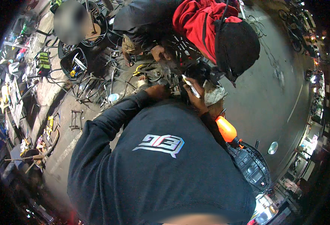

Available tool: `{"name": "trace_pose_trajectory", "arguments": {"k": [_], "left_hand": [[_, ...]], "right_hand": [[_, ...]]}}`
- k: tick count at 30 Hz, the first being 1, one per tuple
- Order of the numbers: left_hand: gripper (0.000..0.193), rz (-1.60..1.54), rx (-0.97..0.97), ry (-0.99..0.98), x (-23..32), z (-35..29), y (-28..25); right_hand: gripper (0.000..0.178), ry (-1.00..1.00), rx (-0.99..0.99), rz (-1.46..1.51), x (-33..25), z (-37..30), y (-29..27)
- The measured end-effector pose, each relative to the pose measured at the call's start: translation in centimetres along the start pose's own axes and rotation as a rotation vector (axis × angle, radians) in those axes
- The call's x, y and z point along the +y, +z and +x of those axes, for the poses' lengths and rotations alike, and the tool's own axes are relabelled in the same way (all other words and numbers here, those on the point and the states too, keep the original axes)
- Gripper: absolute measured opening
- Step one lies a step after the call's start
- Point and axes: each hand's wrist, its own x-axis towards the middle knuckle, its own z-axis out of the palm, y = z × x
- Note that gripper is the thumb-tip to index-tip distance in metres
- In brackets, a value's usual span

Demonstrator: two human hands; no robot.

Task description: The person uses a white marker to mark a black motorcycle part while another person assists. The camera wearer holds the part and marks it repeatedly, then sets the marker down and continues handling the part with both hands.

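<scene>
My right hand is closed round a slim white pen-shaped tool, whose tip points up and to the left. Close by on the left, my left hand is curled at a cluster of dark parts. Whatever its fingers grip is hidden in shadow. Between and beyond both hands lie dark machine parts and cables, too dim to name. A crumpled pale wrapping sits just right of my right hand.
A person in a red and black top and black cap leans in opposite me. A black tub of tools stands left, among tangled cables. An orange bottle-shaped piece and a black plastic housing are at my right side.
</scene>
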Motion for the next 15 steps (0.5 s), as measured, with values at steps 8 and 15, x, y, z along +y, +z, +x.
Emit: {"name": "trace_pose_trajectory", "arguments": {"k": [8,15], "left_hand": [[0.017,0.095,0.053,0.053,0.1,1.3,1.0],[0.024,0.127,0.203,0.15,-0.3,1.2,3.8]], "right_hand": [[0.037,-0.044,-0.4,0.218,0.9,0.4,1.7],[0.032,-0.366,-0.325,0.149,1.9,-0.1,2.2]]}}
